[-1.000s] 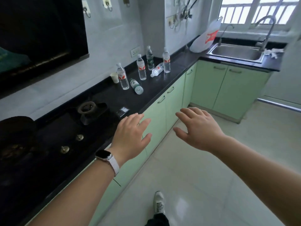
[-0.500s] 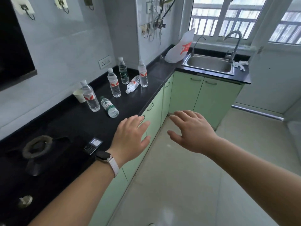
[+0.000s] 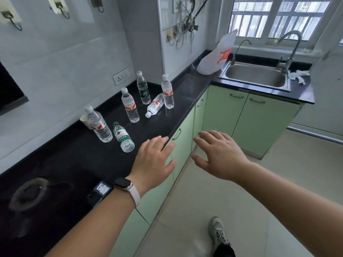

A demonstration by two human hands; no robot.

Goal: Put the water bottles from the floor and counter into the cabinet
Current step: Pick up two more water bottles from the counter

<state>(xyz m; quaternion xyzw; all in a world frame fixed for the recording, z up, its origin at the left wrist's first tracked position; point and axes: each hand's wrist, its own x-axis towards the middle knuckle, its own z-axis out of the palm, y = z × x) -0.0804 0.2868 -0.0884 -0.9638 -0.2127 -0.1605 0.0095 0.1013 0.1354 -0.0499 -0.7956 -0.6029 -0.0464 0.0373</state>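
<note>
Several clear water bottles stand or lie on the black counter (image 3: 185, 89). A red-label bottle (image 3: 98, 125) stands at the left, and a green-label bottle (image 3: 123, 137) lies beside it. Further back stand a red-label bottle (image 3: 130, 105), a dark-label bottle (image 3: 143, 88) and another red-label bottle (image 3: 167, 92), with one more bottle (image 3: 155, 105) lying between them. My left hand (image 3: 153, 162), with a watch on the wrist, hovers flat over the counter's front edge, holding nothing. My right hand (image 3: 220, 154) is spread open in front of the green cabinet doors (image 3: 182, 143).
A paper cup (image 3: 84, 120) sits behind the leftmost bottle. A hob ring (image 3: 26, 193) and a small card (image 3: 102, 189) lie at the near left. A plastic bag (image 3: 217, 56), the steel sink (image 3: 256, 76) and a crumpled cloth (image 3: 298, 76) are at the far corner. My shoe (image 3: 217, 232) is on the pale floor.
The view has moved forward along the counter, so the bottles are nearer. Both hands stay spread and empty, now closer to the bottles and the cabinet doors.
</note>
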